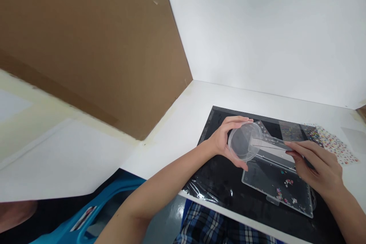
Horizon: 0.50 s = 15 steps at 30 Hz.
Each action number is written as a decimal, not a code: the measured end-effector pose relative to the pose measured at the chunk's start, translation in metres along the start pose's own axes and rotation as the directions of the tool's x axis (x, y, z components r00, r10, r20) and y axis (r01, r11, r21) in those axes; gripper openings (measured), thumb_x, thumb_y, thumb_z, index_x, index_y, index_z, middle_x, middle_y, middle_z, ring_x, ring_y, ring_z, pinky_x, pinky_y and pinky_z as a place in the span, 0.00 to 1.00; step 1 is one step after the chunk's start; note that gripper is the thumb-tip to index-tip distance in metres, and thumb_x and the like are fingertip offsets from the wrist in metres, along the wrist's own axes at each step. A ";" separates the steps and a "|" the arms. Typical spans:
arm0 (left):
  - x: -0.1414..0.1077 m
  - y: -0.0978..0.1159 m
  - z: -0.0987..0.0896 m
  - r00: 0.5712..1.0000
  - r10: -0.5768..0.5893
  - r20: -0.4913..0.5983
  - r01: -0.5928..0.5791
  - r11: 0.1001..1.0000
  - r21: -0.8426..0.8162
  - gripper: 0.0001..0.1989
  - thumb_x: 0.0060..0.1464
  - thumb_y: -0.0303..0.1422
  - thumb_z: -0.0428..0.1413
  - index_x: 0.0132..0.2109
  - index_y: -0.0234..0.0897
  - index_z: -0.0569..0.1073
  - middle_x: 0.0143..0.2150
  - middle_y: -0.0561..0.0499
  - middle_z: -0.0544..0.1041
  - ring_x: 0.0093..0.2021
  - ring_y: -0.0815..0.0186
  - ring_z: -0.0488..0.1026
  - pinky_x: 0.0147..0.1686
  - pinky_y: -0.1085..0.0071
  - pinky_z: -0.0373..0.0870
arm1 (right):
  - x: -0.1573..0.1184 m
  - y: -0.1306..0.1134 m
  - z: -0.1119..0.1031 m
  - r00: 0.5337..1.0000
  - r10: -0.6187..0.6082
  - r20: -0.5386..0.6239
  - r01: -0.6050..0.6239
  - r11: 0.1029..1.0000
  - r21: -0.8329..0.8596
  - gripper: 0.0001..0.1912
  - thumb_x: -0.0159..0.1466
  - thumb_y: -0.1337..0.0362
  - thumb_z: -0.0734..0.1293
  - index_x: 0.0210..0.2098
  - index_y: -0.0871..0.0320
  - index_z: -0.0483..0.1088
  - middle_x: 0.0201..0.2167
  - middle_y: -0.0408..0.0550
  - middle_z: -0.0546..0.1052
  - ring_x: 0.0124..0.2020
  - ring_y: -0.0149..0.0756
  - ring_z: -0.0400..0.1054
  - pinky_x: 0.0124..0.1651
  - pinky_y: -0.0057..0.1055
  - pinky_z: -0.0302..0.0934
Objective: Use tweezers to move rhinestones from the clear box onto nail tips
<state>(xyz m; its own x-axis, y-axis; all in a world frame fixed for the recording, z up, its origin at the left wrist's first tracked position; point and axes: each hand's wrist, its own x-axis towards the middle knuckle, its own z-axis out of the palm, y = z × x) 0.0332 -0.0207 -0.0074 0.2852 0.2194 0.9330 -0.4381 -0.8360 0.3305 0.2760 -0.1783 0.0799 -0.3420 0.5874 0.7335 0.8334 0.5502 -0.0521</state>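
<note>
My left hand (221,141) is wrapped round a clear round plastic tub (240,143), tilted so its round opening faces me. Between the thumb and fingers of my right hand (320,166) is a clear, narrow, flat plastic piece (270,143). Its far end overlaps the tub's right rim; I cannot tell whether it reaches inside. Under both hands a shallow clear plastic case (257,177) lies on a black mat (220,177), with small colourful bits (288,182) scattered in it. My right hand hides part of the case's right side.
Clear sheets with colourful dots (336,143) lie at the right, beside a plain translucent sheet (354,139). A brown cardboard panel (100,45) stands at the left and a white wall (265,30) behind. A blue chair (114,194) and part of another person are at lower left.
</note>
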 end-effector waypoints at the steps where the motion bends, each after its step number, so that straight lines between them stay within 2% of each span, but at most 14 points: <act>1: 0.000 0.000 0.001 1.000 -0.023 -0.014 0.023 0.998 -0.059 0.66 0.28 0.66 0.72 0.71 0.56 0.52 0.65 0.43 0.66 0.60 0.45 0.75 0.57 0.44 0.80 | -0.001 0.000 0.000 1.000 -0.004 -0.015 0.004 1.000 -0.004 0.29 0.66 0.77 0.71 0.62 0.47 0.74 0.39 0.43 0.83 0.33 0.34 0.77 0.37 0.31 0.72; 4: 0.001 0.005 0.003 0.983 -0.181 -0.007 0.174 0.954 -0.244 0.66 0.23 0.69 0.71 0.68 0.52 0.57 0.63 0.41 0.71 0.58 0.44 0.77 0.56 0.44 0.78 | -0.003 -0.001 0.001 0.997 -0.006 -0.080 0.009 1.000 0.030 0.31 0.65 0.79 0.71 0.64 0.48 0.73 0.40 0.45 0.82 0.33 0.33 0.76 0.37 0.31 0.71; 6: 0.002 0.015 0.006 0.936 -0.352 0.018 0.334 0.871 -0.360 0.64 0.23 0.71 0.69 0.65 0.49 0.58 0.63 0.37 0.73 0.57 0.42 0.78 0.55 0.42 0.77 | -0.002 -0.003 0.002 0.991 0.039 -0.127 -0.027 0.995 0.097 0.32 0.64 0.80 0.70 0.63 0.48 0.74 0.40 0.45 0.81 0.34 0.33 0.76 0.34 0.31 0.70; 8: 0.005 0.026 0.010 0.878 -0.477 0.027 0.434 0.773 -0.463 0.60 0.29 0.73 0.65 0.63 0.46 0.59 0.61 0.35 0.75 0.59 0.39 0.77 0.56 0.40 0.75 | -0.001 -0.007 0.004 0.983 0.108 -0.145 -0.080 0.978 0.191 0.30 0.65 0.79 0.69 0.61 0.47 0.76 0.39 0.45 0.80 0.32 0.33 0.75 0.31 0.31 0.68; 11: 0.007 0.040 0.017 0.810 -0.587 -0.010 0.480 0.672 -0.565 0.50 0.44 0.75 0.57 0.61 0.45 0.59 0.60 0.34 0.77 0.59 0.40 0.77 0.55 0.39 0.75 | 0.000 -0.013 0.006 0.979 0.166 -0.116 -0.125 0.946 0.299 0.26 0.66 0.78 0.67 0.57 0.48 0.78 0.38 0.45 0.79 0.29 0.31 0.73 0.27 0.30 0.66; 13: 0.007 0.041 0.020 0.793 -0.609 -0.018 0.500 0.667 -0.553 0.49 0.46 0.75 0.53 0.61 0.44 0.57 0.60 0.33 0.75 0.59 0.40 0.77 0.55 0.39 0.74 | -0.001 -0.015 0.005 0.983 0.157 -0.095 -0.120 0.941 0.316 0.26 0.66 0.79 0.67 0.57 0.49 0.77 0.38 0.45 0.78 0.29 0.30 0.73 0.27 0.29 0.66; 15: 0.006 0.037 0.018 0.819 -0.572 -0.032 0.497 0.737 -0.458 0.55 0.39 0.77 0.56 0.62 0.46 0.55 0.61 0.34 0.73 0.58 0.41 0.76 0.54 0.40 0.74 | -0.003 -0.015 0.003 0.985 0.139 -0.101 -0.106 0.955 0.278 0.26 0.66 0.79 0.66 0.57 0.50 0.77 0.38 0.45 0.78 0.31 0.30 0.74 0.28 0.28 0.67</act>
<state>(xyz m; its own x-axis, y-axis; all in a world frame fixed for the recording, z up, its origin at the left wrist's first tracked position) 0.0344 -0.0591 0.0081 0.4572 0.6742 0.5800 -0.5718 -0.2767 0.7723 0.2633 -0.1863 0.0763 -0.1767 0.5951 0.7840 0.7112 0.6279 -0.3162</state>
